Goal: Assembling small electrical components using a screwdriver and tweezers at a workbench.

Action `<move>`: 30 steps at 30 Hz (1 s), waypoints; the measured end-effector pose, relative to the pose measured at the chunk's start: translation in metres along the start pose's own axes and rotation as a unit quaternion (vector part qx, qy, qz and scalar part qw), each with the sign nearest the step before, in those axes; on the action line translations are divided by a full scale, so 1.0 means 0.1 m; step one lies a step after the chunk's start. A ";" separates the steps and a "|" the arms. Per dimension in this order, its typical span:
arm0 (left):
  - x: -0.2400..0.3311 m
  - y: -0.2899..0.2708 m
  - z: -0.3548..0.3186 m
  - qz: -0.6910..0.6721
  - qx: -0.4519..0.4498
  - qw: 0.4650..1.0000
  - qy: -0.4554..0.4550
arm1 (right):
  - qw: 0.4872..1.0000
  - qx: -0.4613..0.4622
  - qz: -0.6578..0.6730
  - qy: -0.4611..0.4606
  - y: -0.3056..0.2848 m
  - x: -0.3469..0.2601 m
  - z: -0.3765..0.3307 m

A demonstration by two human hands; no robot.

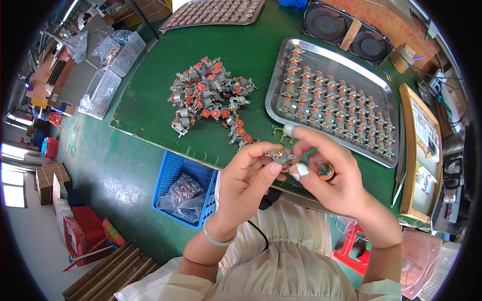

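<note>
Both hands meet near the table's near edge, over the lap. Left hand (pixel 248 175) pinches a small metal motor part (pixel 280 156) between thumb and fingers; the part sits between the two hands, just above the green table (pixel 145 90). Right hand (pixel 329 173) touches the same part with taped fingertips (pixel 300 170) and also keeps an orange-tipped piece (pixel 325 170) tucked against the palm, so it is closed on that piece while the forefinger reaches over the part. A small yellow-green clip (pixel 279 135) lies on the table just beyond the hands.

Loose pile of parts (pixel 211 95) with red caps lies far left on the table; steel tray (pixel 281 85) to the right holds finished-looking units in rows. Second tray (pixel 173 22) at the far edge. Blue crate (pixel 173 170) with bagged pieces stands on the floor, near left. Two black fans (pixel 346 30) far right.

Doing it well, as a judgement: keep the left pinch firm and steady, turn the part so its fitting faces the right fingers, line up squarely before pressing, and work low over the table so a slip drops the part there, not into the crate.
</note>
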State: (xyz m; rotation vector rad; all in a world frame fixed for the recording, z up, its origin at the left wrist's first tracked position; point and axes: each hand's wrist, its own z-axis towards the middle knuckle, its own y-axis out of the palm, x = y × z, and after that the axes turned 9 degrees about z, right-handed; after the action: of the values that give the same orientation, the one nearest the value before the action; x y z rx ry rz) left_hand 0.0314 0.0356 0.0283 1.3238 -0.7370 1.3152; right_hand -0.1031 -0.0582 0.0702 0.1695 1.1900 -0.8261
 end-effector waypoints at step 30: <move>-0.10 0.19 0.06 0.330 0.054 0.922 0.195 | 0.940 -0.017 -0.295 -0.172 -0.21 0.00 0.00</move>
State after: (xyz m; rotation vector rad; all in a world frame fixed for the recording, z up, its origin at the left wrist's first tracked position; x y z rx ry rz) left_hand 0.0130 0.0230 0.0248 0.8629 -0.8693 2.1114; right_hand -0.1171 -0.0729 0.0768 -0.3707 0.9228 -1.2967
